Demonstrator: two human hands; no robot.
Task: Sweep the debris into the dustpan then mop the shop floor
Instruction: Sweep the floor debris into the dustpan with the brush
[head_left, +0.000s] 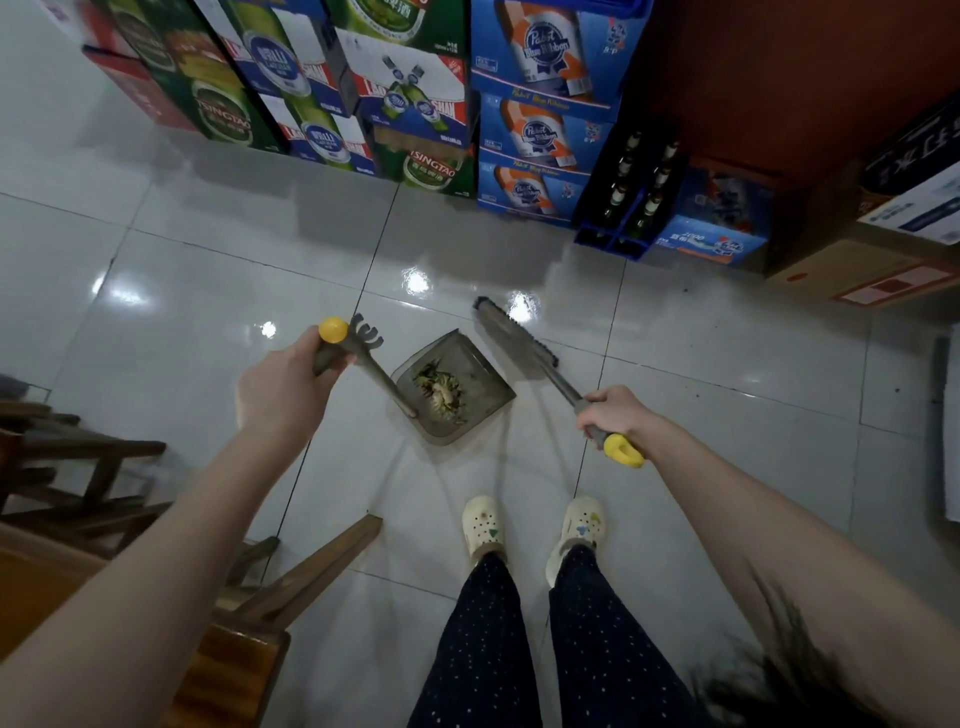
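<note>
Glossy pale floor tiles fill most of what I see, with stacked beer cartons along the far edge and a blue crate of bottles just beside them to my right. Dark wooden furniture crowds my left side. The grey dustpan sits ahead of my pale clogs, down at the tiles, though I cannot tell whether it touches them. The broom slants just beside the pan's right edge, its bristle head at the far end near the pan's open lip. My left hand has its fingers wrapped round the top of the dustpan's long handle, just under its yellow cap. My right hand is curled tight round the broom shaft, above its yellow loop. The debris, a greenish, stringy clump, lies inside the pan.
</note>
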